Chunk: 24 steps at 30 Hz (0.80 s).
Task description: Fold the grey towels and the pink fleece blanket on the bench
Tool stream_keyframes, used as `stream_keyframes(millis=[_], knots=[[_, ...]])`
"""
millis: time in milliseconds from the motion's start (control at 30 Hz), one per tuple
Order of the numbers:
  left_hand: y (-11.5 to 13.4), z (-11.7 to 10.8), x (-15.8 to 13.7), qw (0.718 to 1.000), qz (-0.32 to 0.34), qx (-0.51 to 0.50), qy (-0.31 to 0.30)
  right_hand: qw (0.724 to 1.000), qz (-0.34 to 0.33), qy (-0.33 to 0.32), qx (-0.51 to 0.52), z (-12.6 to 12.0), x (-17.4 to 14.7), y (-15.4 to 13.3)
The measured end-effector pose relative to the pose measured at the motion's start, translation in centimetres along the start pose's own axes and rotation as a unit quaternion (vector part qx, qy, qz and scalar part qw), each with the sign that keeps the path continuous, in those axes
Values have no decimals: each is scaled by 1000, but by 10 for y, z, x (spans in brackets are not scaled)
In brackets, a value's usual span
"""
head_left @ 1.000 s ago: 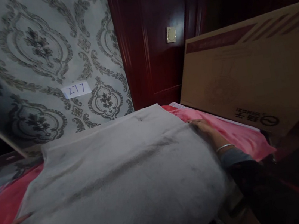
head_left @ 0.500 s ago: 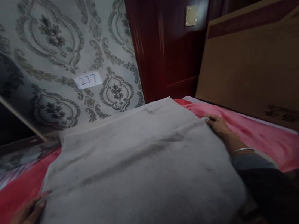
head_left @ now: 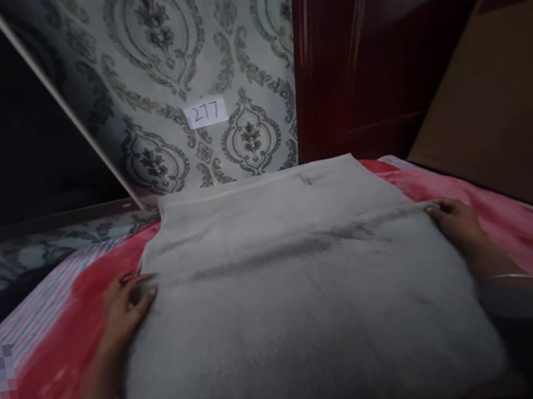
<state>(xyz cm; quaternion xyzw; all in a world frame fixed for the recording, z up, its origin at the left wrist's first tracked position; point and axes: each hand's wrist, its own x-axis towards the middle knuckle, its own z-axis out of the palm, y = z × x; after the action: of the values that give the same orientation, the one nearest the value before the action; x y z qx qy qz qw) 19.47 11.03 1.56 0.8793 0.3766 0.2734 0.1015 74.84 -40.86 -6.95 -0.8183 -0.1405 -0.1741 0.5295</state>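
While I watch through the head view, the gray cloth [head_left: 299,309] lies spread out in the middle, its far edge close to the patterned wall [head_left: 159,34]. My left hand [head_left: 125,309] pinches its left edge and my right hand [head_left: 460,226] pinches its right edge, with a dark crease running between them. I see red cloth [head_left: 84,323] past both sides, then a cardboard box [head_left: 506,114] at right and a dark panel [head_left: 5,119] at left. The box runs out of frame; I cannot make out the fingers underneath, and the lower-left corner is pixelated.
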Motion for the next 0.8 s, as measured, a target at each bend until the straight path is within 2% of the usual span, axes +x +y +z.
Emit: stream_keyframes(millis=[133, 200, 267, 367, 433, 533, 600, 700, 800], knots=[[-8, 11, 7, 997, 69, 41, -2, 998, 52, 19, -12, 0, 0, 4], [-12, 12, 7, 996, 76, 48, 15, 998, 39, 19, -43, 0, -1, 1], [-11, 10, 5, 994, 80, 66, 24, 995, -25, 39, -87, 1, -4, -10], [1, 4, 0, 990, 84, 112, 31, 976, -156, 76, -132, 8, -12, -39], [15, 4, -2, 985, 108, 132, 26, 962, -236, 30, -137, 20, -22, -64], [34, 12, -3, 976, 174, 128, 8, 923, -342, -116, -132, 46, -43, -96], [41, 21, -2, 972, 202, 118, -9, 895, -381, -184, -140, 62, -59, -108], [44, 29, -1, 971, 210, 110, -34, 881, -392, -215, -155, 75, -76, -114], [44, 29, -2, 970, 212, 114, -20, 885, -394, -186, -166, 74, -83, -112]])
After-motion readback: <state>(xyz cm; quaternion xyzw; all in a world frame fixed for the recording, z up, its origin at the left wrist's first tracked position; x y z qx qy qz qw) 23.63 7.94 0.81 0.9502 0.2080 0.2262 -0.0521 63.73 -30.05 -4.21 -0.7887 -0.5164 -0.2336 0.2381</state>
